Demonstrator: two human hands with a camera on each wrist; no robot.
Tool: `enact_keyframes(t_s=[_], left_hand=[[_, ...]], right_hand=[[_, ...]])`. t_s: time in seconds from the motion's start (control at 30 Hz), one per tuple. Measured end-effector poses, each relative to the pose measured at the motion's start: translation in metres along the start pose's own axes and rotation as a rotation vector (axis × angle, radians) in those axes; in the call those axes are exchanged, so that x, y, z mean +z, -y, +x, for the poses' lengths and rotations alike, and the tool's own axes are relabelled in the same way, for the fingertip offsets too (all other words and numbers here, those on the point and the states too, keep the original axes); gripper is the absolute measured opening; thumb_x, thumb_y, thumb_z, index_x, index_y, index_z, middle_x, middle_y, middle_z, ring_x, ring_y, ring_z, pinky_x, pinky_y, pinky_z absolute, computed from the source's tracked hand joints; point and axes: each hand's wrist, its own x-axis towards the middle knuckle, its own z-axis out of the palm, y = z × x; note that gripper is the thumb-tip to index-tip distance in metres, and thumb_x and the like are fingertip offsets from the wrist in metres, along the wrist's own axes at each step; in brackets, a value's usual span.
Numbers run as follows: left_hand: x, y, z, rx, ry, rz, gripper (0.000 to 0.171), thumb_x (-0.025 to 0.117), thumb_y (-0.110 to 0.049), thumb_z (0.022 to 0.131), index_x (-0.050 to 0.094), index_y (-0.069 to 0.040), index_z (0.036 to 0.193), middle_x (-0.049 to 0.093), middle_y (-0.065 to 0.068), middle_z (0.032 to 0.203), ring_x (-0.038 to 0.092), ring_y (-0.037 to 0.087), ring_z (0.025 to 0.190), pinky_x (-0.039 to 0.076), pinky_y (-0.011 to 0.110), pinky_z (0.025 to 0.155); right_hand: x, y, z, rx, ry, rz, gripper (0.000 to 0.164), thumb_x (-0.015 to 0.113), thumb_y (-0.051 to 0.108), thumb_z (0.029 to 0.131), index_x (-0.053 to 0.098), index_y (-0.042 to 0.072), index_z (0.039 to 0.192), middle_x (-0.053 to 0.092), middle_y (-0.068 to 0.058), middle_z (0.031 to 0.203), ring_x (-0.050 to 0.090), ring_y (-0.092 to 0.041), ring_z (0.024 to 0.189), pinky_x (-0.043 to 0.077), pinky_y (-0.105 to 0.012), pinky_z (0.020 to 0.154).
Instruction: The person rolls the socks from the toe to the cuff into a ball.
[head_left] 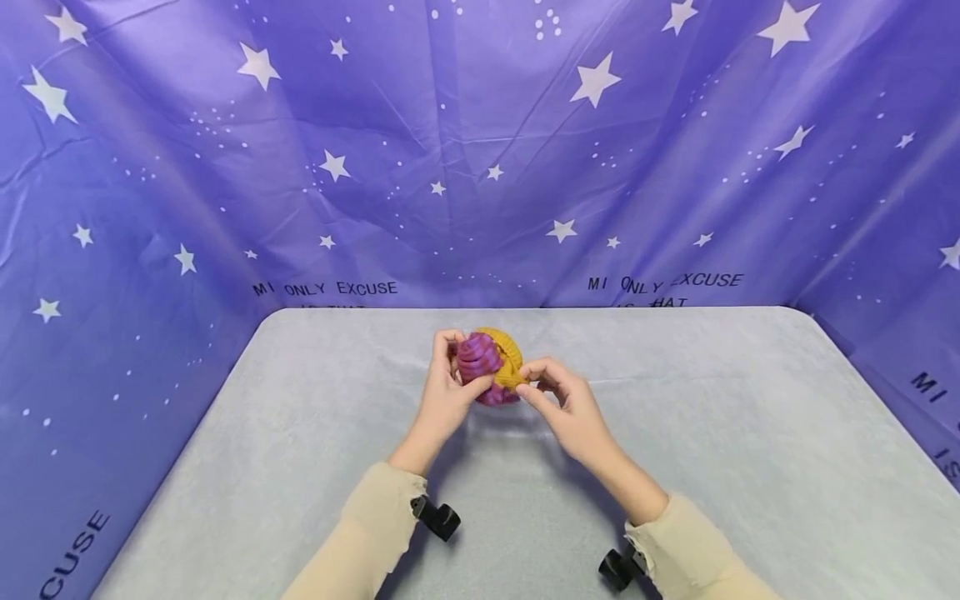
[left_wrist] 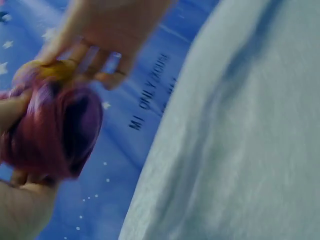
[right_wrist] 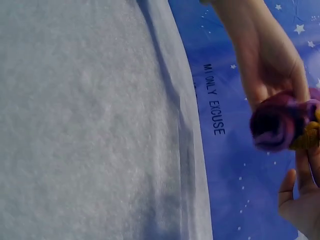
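Observation:
A rolled-up bundle of soft knitted cloth (head_left: pixel 478 354), striped purple and magenta, is held up between both hands. Mustard-yellow ribbed knit (head_left: pixel 508 346) wraps its far and right sides. My left hand (head_left: pixel 444 396) grips the purple part from the left, with the thumb across the near side. From the right, my right hand (head_left: pixel 573 408) pinches the edge of the yellow knit between thumb and fingers. In the left wrist view, the purple roll (left_wrist: pixel 40 135) shows a dark hollow at its end. The right wrist view catches the roll (right_wrist: pixel 270 122) with yellow knit beside it.
Below the hands lies a table with a pale grey cloth (head_left: pixel 337 375), its rounded far corners near the backdrop. Purple-blue curtains (head_left: pixel 480 108) printed with white stars and lettering hang behind and at both sides. Black wrist cameras (head_left: pixel 442 521) are strapped at the beige sleeves (head_left: pixel 371 517).

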Motion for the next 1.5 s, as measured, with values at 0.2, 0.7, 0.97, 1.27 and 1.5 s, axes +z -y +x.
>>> enact_keyframes(t_s=[0.2,0.7,0.97,1.27,1.5], left_hand=[[0.015,0.003,0.006,0.051,-0.16,0.174,0.049,0.063,0.012,0.071,0.038,-0.004,0.11,0.049,0.008,0.105,0.056,0.018,0.098,0.047,0.026,0.087],[0.0,-0.021,-0.001,-0.21,0.253,-0.137,0.055,0.06,0.008,0.085,0.029,-0.01,0.127,0.053,0.031,0.135,0.063,0.02,0.115,0.053,0.024,0.093],[0.007,-0.013,0.003,-0.16,0.083,-0.081,0.061,0.071,0.003,0.083,0.046,-0.003,0.138,0.059,0.021,0.135,0.066,0.023,0.115,0.055,0.032,0.097],[0.019,-0.001,0.014,0.035,-0.099,0.286,0.048,0.071,-0.002,0.08,0.051,-0.005,0.123,0.063,0.014,0.116,0.067,0.027,0.097,0.052,0.029,0.08],[0.025,-0.003,0.017,0.056,-0.128,0.57,0.049,0.07,-0.005,0.076,0.049,-0.005,0.12,0.058,0.014,0.116,0.058,0.028,0.106,0.051,0.044,0.094]], right_hand=[[0.009,-0.001,-0.001,-0.067,-0.071,-0.158,0.007,0.072,0.006,0.089,0.068,0.009,0.095,0.07,-0.002,0.09,0.059,-0.006,0.084,0.05,-0.025,0.076],[-0.008,-0.006,0.008,0.167,-0.128,0.096,0.012,0.062,0.0,0.094,0.055,-0.007,0.1,0.059,0.007,0.085,0.056,0.0,0.08,0.048,-0.015,0.071],[-0.009,-0.008,0.006,0.182,-0.037,0.245,0.012,0.056,0.001,0.099,0.053,-0.005,0.109,0.062,0.011,0.087,0.059,0.0,0.084,0.051,-0.015,0.077],[0.003,-0.003,-0.001,0.1,-0.093,0.239,0.01,0.054,-0.005,0.097,0.051,-0.012,0.104,0.058,0.009,0.081,0.054,-0.002,0.076,0.047,-0.017,0.07],[0.011,0.007,-0.003,0.19,-0.131,0.115,0.01,0.058,0.003,0.098,0.055,-0.006,0.099,0.058,0.006,0.076,0.053,-0.003,0.07,0.046,-0.02,0.065]])
